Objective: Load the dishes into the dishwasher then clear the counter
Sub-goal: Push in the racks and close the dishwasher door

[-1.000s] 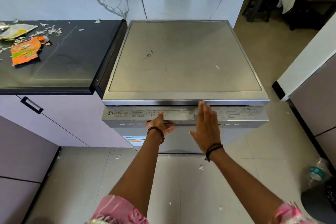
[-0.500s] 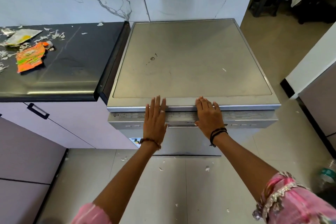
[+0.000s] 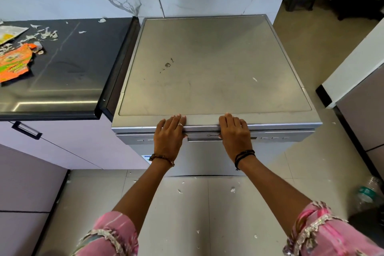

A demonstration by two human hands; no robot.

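Two hands, left and right, press flat on the dishwasher's front edge, fingers straight, gripping nothing; wrappers litter the table far left of them.

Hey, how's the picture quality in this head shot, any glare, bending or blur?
Head view: glare streaks on the black counter near its front edge; wide-angle bending curves the dishwasher edges and walls; both hands, left hand and right hand, look sharp; the bottle at the right edge is soft.
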